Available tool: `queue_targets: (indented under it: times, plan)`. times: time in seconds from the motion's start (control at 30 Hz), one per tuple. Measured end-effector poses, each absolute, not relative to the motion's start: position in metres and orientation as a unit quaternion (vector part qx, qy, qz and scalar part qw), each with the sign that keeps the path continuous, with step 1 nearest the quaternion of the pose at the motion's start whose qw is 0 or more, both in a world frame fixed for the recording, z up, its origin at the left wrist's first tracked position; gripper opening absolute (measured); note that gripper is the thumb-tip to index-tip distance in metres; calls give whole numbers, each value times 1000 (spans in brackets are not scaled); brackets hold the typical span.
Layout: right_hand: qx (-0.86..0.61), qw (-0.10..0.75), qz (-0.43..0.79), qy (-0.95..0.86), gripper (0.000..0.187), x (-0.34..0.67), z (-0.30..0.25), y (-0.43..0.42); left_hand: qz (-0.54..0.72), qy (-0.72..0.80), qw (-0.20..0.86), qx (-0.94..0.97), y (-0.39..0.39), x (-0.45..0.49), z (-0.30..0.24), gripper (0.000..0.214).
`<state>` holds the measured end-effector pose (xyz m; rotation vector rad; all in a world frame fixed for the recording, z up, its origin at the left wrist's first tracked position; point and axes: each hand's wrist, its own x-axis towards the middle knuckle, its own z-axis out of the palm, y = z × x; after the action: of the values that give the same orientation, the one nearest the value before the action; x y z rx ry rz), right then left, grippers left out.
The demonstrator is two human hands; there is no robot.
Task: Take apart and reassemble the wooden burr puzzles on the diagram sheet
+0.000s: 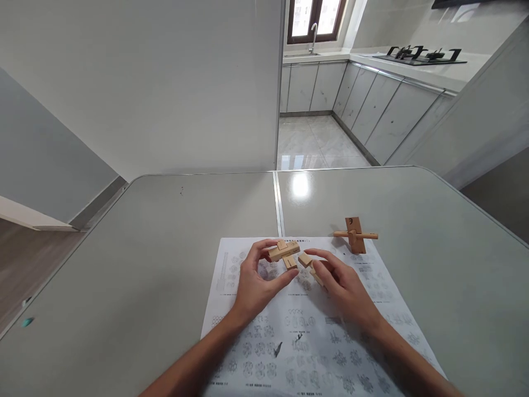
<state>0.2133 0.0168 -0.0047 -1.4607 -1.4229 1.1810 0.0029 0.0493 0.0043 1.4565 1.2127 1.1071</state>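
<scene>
My left hand (258, 281) is closed, thumb and fingers gripping a few interlocked wooden puzzle pieces (284, 251) that form a small cross shape. In my right hand (341, 284) is a notched wooden puzzle piece (306, 259), pinched between thumb and fingers and partly hidden by them. A narrow gap separates the two held parts. Both hands are above a large printed sheet (285, 309) covered with small line drawings. Beyond my right hand, at the sheet's far right edge, stands a wooden assembly (355, 235) made of a flat marked plate crossed by a round rod.
The grey table (144, 264) has a metal seam (278, 204) running away from me. A small teal bit (27, 321) lies near its left edge. Past the table are a white wall panel (185, 82) and a kitchen with a stove (421, 57) and faucet (314, 36).
</scene>
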Motion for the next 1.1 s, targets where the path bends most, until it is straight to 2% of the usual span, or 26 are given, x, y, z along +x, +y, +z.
queue_targets:
  times: [0.1,0.33,0.5,0.63,1.1]
  plan:
    - [-532,394,590,-461,57,215,2,20,454,490,456,588,49,3,7,50]
    - [-405,397,742,-357,69,221,-2,22,471,475,454,589,49,3,5,50]
    - [-335,353,809,-330,80,230,-12,20,473,440,448,618,47,3,3,56]
    - [-317,349,824,-315,87,231,-16,21,465,404,428,661,45,2,0,61]
    - [-297,361,810,-355,61,229,-7,24,459,336,336,750,43,3,3,61]
